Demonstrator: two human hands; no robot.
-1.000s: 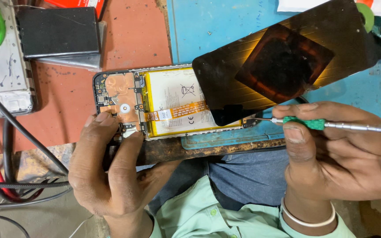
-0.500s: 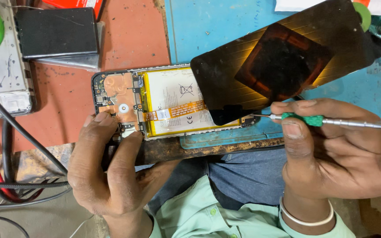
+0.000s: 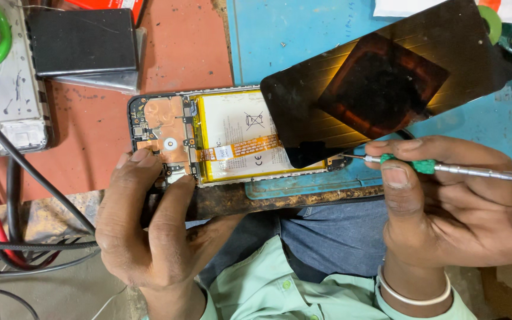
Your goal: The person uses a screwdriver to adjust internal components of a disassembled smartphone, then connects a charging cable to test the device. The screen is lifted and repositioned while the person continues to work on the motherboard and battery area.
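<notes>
Head view looks down on an opened phone (image 3: 208, 139) lying across the seam between a red mat (image 3: 179, 53) and a blue mat (image 3: 280, 35), its battery (image 3: 238, 139) and copper-coloured board area bare. The left hand (image 3: 143, 225) rests at the phone's near left corner, two fingertips pressed on the frame edge, fingers loosely together and closed on nothing; what lies under the palm is hidden. The right hand (image 3: 445, 201) pinches a screwdriver (image 3: 440, 169) with a green grip between thumb and fingers, the tip meeting the phone's right end. That spot is partly covered by a black screen panel (image 3: 386, 83), which leans over the phone's right part, so the exact contact point cannot be made out. The screwdriver's metal shaft runs off the right edge. At left, a dark slab (image 3: 81, 41) sits on a grey one, a second frame (image 3: 7, 106) is cut off, and cables (image 3: 13, 207) cross the bench edge. The objects at top right are too cropped to tell.
</notes>
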